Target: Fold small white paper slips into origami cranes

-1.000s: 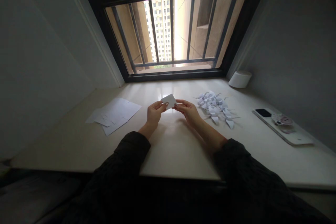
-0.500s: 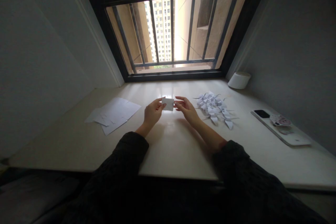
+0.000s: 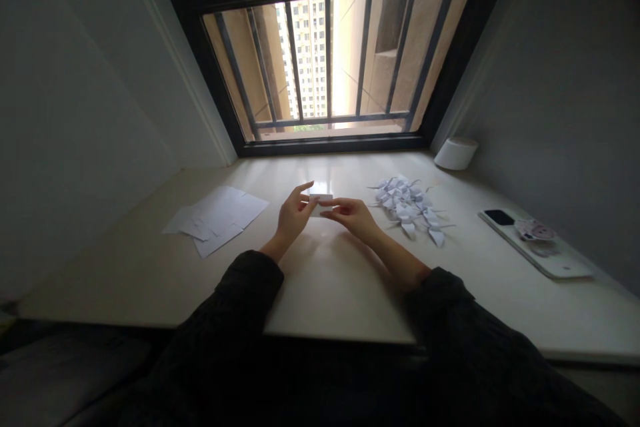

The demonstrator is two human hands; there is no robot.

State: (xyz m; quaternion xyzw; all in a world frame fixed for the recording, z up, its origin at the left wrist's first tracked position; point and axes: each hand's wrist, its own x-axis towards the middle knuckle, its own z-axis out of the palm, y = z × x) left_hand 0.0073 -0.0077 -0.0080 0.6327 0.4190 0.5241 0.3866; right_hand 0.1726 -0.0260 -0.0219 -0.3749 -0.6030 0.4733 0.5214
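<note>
Between my hands is a small folded piece of white paper [image 3: 320,211], held just above the white sill. My left hand [image 3: 295,209] pinches its left side, with the thumb on the near face and the index finger raised free. From the right, my right hand [image 3: 354,215] grips the paper between thumb and fingers, the fingertips lying across it. To the right lies a heap of folded white paper cranes [image 3: 403,199]. On the left, flat sheets of white paper [image 3: 225,210] overlap one another.
A white phone [image 3: 543,250] with a round grip on its back lies at the right. Behind it, by the wall, stands a white rounded object [image 3: 456,153]. The dark-framed window [image 3: 330,145] with bars closes off the far side of the sill [image 3: 335,300].
My right hand has moved left and closed its fingers over the paper's right part. My left index finger has lifted off the paper, which now looks shorter from top to bottom.
</note>
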